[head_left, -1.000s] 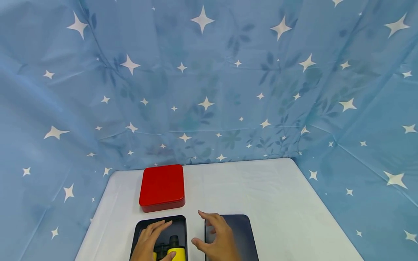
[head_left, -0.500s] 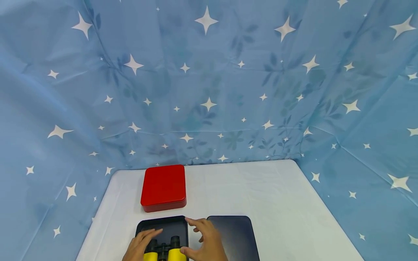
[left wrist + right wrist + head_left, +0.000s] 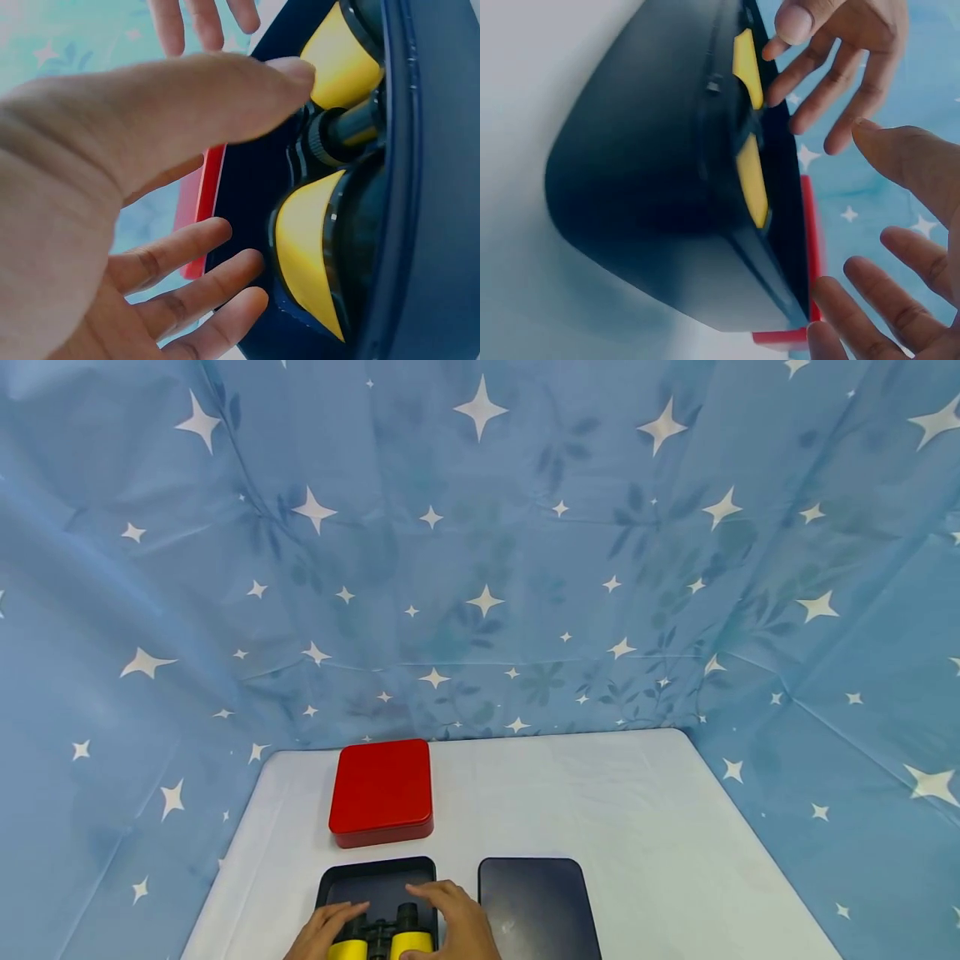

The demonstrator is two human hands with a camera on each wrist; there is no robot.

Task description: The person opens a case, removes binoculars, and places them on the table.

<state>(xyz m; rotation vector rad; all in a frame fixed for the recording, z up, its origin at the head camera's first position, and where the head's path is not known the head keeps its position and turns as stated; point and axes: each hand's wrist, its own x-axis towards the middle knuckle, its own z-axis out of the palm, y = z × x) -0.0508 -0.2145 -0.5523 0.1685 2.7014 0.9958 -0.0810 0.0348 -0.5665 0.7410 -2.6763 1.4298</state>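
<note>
Yellow and black binoculars [image 3: 410, 943] lie inside an open dark navy box [image 3: 378, 870] at the bottom of the head view. My left hand [image 3: 321, 933] is at the box's left side, fingers extended over the binoculars' left barrel. On the other side, my right hand [image 3: 459, 922] reaches over the right edge with thumb and fingers spread around the right barrel. In the left wrist view, a gap shows between the left fingers [image 3: 202, 292] and the yellow barrels. The right wrist view shows both hands with spread fingers; whether any fingertip touches the binoculars is unclear.
Behind the box sits a closed red square tin [image 3: 381, 787]. A flat dark navy rectangular tray or lid [image 3: 536, 906] lies to the box's right. All stand on a white table [image 3: 600, 793], with a blue star-patterned curtain [image 3: 480, 543] around its far sides.
My right hand has moved left, from over the dark lid or tray to the box's right side. The left hand has shifted lower and drawn back, leaving more of the binoculars visible.
</note>
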